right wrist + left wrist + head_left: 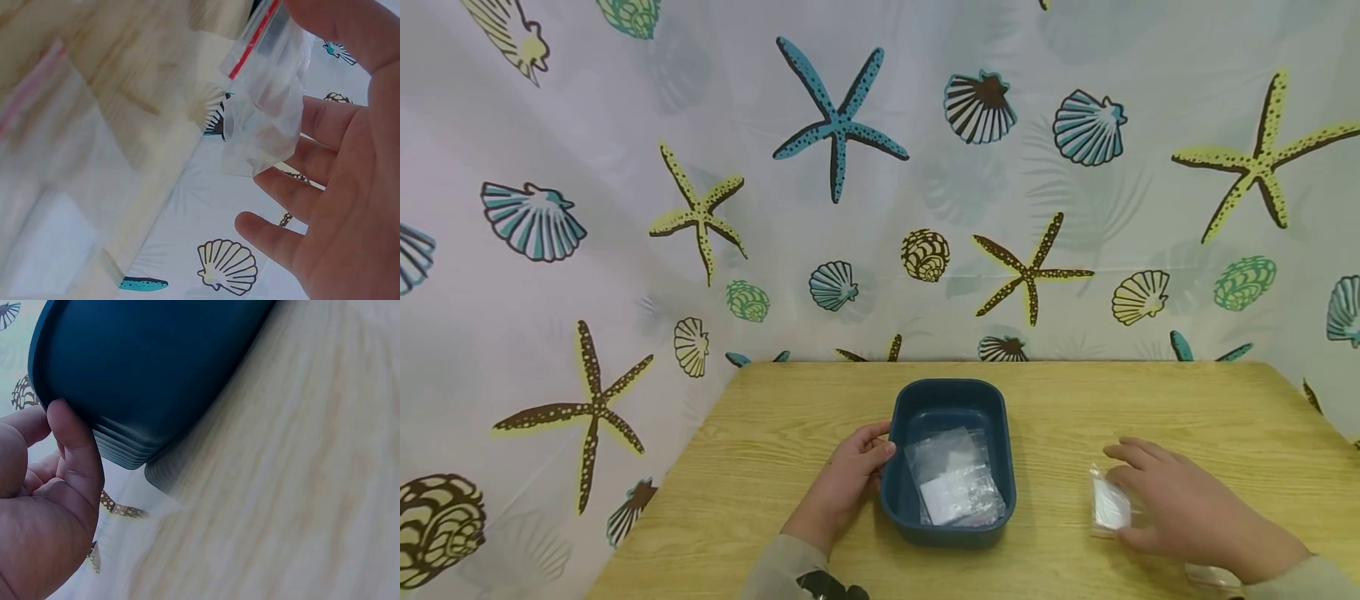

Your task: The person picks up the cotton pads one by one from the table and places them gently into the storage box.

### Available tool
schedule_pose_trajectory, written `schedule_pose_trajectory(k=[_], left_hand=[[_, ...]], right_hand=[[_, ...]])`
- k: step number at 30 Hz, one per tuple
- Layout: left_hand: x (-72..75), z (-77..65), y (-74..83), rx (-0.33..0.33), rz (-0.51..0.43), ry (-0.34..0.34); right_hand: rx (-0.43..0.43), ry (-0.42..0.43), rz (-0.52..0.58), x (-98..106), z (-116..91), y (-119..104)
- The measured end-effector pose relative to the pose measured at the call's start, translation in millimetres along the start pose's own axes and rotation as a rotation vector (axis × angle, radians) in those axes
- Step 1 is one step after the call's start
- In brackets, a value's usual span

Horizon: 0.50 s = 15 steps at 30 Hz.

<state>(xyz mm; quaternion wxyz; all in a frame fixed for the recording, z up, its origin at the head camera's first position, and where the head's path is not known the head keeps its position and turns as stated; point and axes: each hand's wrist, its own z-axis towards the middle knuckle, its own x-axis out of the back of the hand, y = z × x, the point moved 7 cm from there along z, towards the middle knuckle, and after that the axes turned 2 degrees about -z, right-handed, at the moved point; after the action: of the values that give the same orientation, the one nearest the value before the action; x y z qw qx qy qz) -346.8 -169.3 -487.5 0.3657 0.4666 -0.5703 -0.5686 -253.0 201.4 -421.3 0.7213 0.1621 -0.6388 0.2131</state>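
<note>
A dark blue plastic bin (947,533) stands on the table with several clear zip bags (955,492) inside, some with white contents. My left hand (853,467) grips the bin's left rim, thumb on the rim and fingers along the outer wall, as the left wrist view (56,506) also shows. To the right of the bin, my right hand (1180,504) pinches a small clear zip bag (1108,504) between thumb and fingers. A red strip runs along this bag's (269,100) top in the right wrist view, and the other fingers are spread.
Another zip bag (1213,575) lies on the wooden table (805,400) beneath my right forearm, partly hidden. It looks large and close in the right wrist view (56,187). A curtain (880,233) printed with starfish and shells hangs behind the table and at its sides.
</note>
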Motion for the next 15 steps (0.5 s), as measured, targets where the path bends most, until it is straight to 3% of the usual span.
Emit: schedule_pose_trajectory(k=[15], left_hand=[[0.9, 0.3, -1.5, 0.002, -0.004, 0.015]], right_hand=[[0.047, 0.044, -0.023, 15, 16, -13]])
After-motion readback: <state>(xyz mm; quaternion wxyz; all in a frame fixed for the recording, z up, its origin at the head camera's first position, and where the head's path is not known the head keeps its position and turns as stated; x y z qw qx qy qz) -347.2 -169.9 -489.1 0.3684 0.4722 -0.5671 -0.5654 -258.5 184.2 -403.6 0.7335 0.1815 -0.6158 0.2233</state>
